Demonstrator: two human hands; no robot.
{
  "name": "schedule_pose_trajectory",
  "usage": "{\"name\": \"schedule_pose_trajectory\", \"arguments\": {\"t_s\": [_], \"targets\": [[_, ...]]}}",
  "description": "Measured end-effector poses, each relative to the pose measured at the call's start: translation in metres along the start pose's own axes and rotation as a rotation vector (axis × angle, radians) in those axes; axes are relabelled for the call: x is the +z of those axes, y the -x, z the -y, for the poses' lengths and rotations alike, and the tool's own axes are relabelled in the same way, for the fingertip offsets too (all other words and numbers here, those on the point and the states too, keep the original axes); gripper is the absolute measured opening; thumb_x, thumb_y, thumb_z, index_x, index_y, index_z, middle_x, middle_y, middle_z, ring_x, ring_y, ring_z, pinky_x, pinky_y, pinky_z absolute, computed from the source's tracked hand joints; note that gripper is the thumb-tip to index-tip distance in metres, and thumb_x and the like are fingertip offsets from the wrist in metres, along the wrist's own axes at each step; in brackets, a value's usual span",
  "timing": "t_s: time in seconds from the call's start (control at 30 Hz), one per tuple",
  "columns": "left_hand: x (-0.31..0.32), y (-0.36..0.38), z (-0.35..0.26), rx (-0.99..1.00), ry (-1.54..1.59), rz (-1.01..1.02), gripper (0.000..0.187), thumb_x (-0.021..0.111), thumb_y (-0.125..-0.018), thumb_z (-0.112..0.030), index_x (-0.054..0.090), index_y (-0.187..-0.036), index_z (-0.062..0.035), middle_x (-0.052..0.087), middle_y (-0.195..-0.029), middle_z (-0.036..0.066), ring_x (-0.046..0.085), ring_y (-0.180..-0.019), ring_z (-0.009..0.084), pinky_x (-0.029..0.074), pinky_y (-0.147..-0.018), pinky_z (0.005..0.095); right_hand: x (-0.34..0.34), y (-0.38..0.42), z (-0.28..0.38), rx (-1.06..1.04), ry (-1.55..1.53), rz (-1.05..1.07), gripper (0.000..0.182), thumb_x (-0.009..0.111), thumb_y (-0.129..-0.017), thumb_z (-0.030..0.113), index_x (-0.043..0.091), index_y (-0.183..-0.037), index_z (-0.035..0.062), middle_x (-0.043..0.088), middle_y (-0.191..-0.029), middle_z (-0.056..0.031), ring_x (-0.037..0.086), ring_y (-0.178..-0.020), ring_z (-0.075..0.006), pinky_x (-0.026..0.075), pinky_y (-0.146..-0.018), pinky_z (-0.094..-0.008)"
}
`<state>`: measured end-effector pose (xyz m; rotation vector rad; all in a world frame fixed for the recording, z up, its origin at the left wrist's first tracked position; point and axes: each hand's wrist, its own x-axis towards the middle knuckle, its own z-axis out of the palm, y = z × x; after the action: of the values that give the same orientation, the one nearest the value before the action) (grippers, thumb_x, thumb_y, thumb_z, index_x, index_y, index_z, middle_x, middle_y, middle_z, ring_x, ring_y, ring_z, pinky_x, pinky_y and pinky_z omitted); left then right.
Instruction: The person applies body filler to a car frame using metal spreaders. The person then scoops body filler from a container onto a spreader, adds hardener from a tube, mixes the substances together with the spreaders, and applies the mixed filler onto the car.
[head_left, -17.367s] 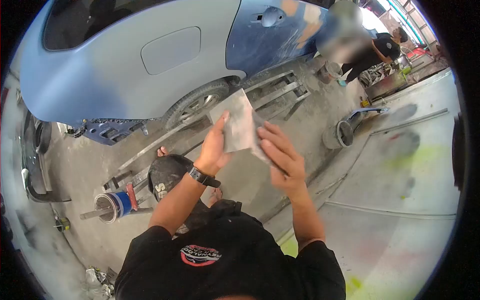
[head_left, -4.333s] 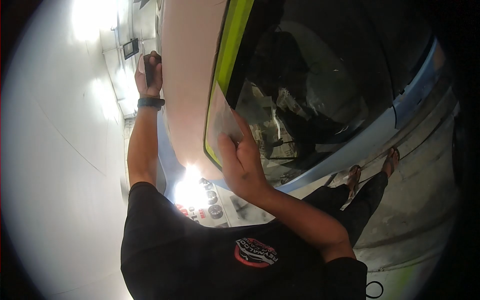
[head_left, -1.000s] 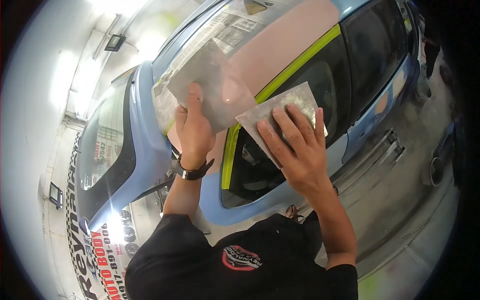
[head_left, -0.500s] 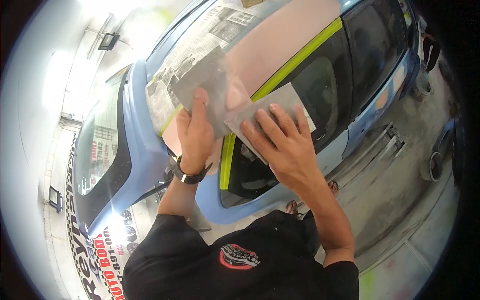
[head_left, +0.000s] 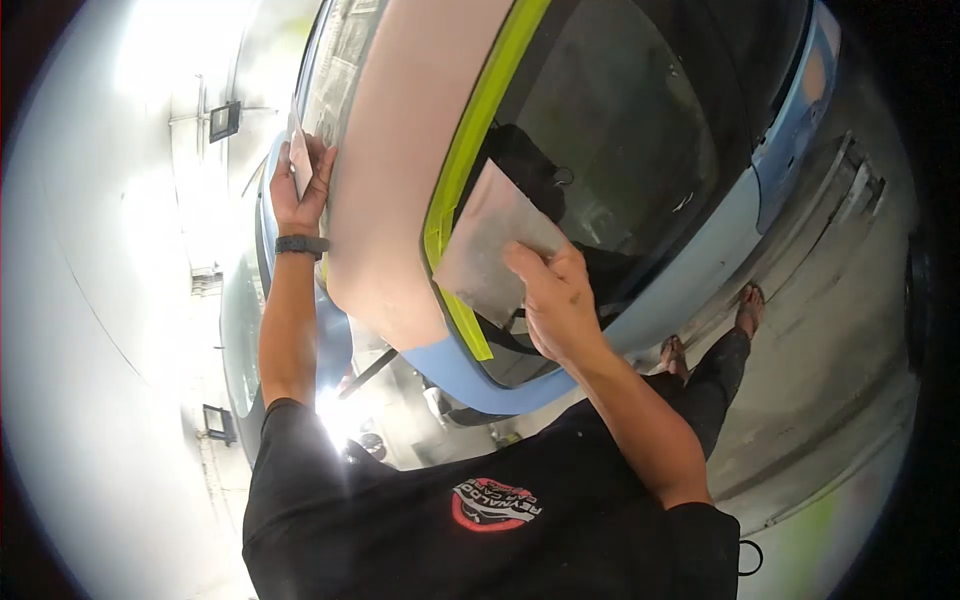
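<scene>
My left hand [head_left: 303,195] is closed on a sheet of sandpaper [head_left: 301,160], seen nearly edge-on, beside the masked edge of the car's pinkish, primer-like panel [head_left: 400,150]. Between thumb and fingers, my right hand [head_left: 560,305] pinches a second, dusty grey-pink sheet of sandpaper [head_left: 495,245]. That sheet is raised in front of the dark side window [head_left: 620,130] and overlaps the yellow-green masking tape [head_left: 480,110] along the window's border. Whether either hand touches the car cannot be told.
Newspaper [head_left: 345,50] covers the surface left of the pinkish panel. Light blue bodywork [head_left: 450,370] shows below the window. A metal frame [head_left: 850,190] lies on the dusty floor at right. My feet [head_left: 750,305] stand close to the car. A lamp [head_left: 225,120] is on the left wall.
The view has shifted along the car. My hands have moved apart, the left outward with its sheet. My right hand has gone from lying flat on its sheet to pinching it.
</scene>
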<state>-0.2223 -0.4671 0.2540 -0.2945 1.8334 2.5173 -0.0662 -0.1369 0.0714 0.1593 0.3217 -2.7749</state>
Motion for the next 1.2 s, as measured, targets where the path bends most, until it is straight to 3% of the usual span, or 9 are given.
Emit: {"name": "schedule_pose_trajectory", "arguments": {"t_s": [0.1, 0.2, 0.37, 0.53, 0.63, 0.73, 0.83, 0.93, 1.2], "targets": [[-0.011, -0.005, -0.003, 0.032, -0.121, -0.014, 0.028, 0.048, -0.104, -0.022, 0.058, -0.115, 0.0016, 0.064, -0.106, 0.014, 0.065, -0.102, 0.0261, 0.057, -0.095, 0.0510, 0.007, -0.016, 0.000, -0.074, 0.039, 0.041, 0.037, 0.052, -0.096, 0.011, 0.054, -0.130, -0.0024, 0.067, -0.107, -0.0092, 0.061, -0.095, -0.0123, 0.048, -0.086, -0.0280], [-0.004, -0.004, 0.001, -0.182, 0.198, 0.246, 0.025, 0.047, -0.104, -0.019, 0.059, -0.113, 0.0003, 0.061, -0.100, 0.012, 0.064, -0.100, 0.0256, 0.055, -0.098, 0.0529, 0.018, -0.022, 0.004, -0.114, 0.135, 0.057, 0.040, 0.048, -0.097, 0.011, 0.050, -0.134, -0.0034, 0.067, -0.107, -0.0136, 0.062, -0.096, -0.0154, 0.048, -0.087, -0.0304], [-0.006, -0.008, 0.000, -0.412, 0.473, 0.367, 0.029, 0.041, -0.104, -0.019, 0.058, -0.116, 0.0002, 0.057, -0.101, 0.012, 0.060, -0.104, 0.0293, 0.037, -0.112, 0.0602, 0.022, -0.031, 0.007, -0.168, 0.201, 0.065, 0.044, 0.044, -0.097, 0.010, 0.044, -0.137, -0.0057, 0.067, -0.107, -0.0190, 0.064, -0.097, -0.0206, 0.048, -0.089, -0.0331], [-0.008, -0.007, 0.000, -0.417, 0.529, 0.382, 0.030, 0.041, -0.103, -0.019, 0.058, -0.116, 0.0015, 0.057, -0.101, 0.012, 0.059, -0.106, 0.0287, 0.037, -0.112, 0.0603, 0.027, -0.032, 0.013, -0.188, 0.230, 0.069, 0.043, 0.042, -0.096, 0.009, 0.045, -0.136, -0.0072, 0.065, -0.108, -0.0205, 0.065, -0.098, -0.0244, 0.048, -0.091, -0.0349], [-0.008, -0.008, 0.001, -0.404, 0.533, 0.393, 0.029, 0.041, -0.103, -0.019, 0.058, -0.116, 0.0017, 0.057, -0.101, 0.012, 0.059, -0.106, 0.0284, 0.037, -0.112, 0.0605, 0.030, -0.034, 0.010, -0.231, 0.250, 0.033, 0.036, 0.046, -0.096, 0.008, 0.053, -0.128, -0.0051, 0.066, -0.105, -0.0117, 0.059, -0.094, -0.0133, 0.046, -0.088, -0.0287], [-0.008, -0.008, 0.002, -0.391, 0.516, 0.395, 0.028, 0.042, -0.104, -0.018, 0.057, -0.116, 0.0019, 0.057, -0.101, 0.012, 0.059, -0.105, 0.0282, 0.038, -0.111, 0.0607, 0.032, -0.034, 0.012, -0.168, 0.265, 0.052, 0.042, 0.042, -0.095, 0.009, 0.045, -0.134, -0.0077, 0.058, -0.118, -0.0241, 0.061, -0.107, -0.0313, 0.045, -0.096, -0.0390], [-0.008, -0.008, 0.002, -0.371, 0.496, 0.386, 0.027, 0.042, -0.104, -0.018, 0.057, -0.115, 0.0023, 0.056, -0.100, 0.013, 0.060, -0.104, 0.0283, 0.039, -0.111, 0.0611, 0.036, -0.037, 0.007, -0.185, 0.334, 0.045, 0.042, 0.042, -0.095, 0.007, 0.045, -0.134, -0.0077, 0.054, -0.122, -0.0269, 0.058, -0.112, -0.0374, 0.042, -0.100, -0.0422], [-0.008, -0.009, 0.001, -0.348, 0.466, 0.388, 0.027, 0.043, -0.104, -0.018, 0.057, -0.115, 0.0027, 0.056, -0.100, 0.013, 0.061, -0.104, 0.0289, 0.040, -0.110, 0.0613, 0.042, -0.037, 0.006, -0.208, 0.343, 0.008, 0.043, 0.041, -0.094, 0.005, 0.045, -0.134, -0.0077, 0.053, -0.122, -0.0288, 0.054, -0.115, -0.0423, 0.040, -0.102, -0.0448], [-0.003, -0.007, 0.001, -0.329, 0.446, 0.360, 0.027, 0.043, -0.105, -0.018, 0.057, -0.114, 0.0029, 0.055, -0.098, 0.012, 0.061, -0.102, 0.0274, 0.042, -0.109, 0.0604, 0.059, -0.041, 0.012, -0.289, 0.408, -0.044, 0.047, 0.043, -0.090, 0.003, 0.043, -0.135, -0.0092, 0.049, -0.118, -0.0299, 0.053, -0.113, -0.0448, 0.039, -0.102, -0.0460]]}}
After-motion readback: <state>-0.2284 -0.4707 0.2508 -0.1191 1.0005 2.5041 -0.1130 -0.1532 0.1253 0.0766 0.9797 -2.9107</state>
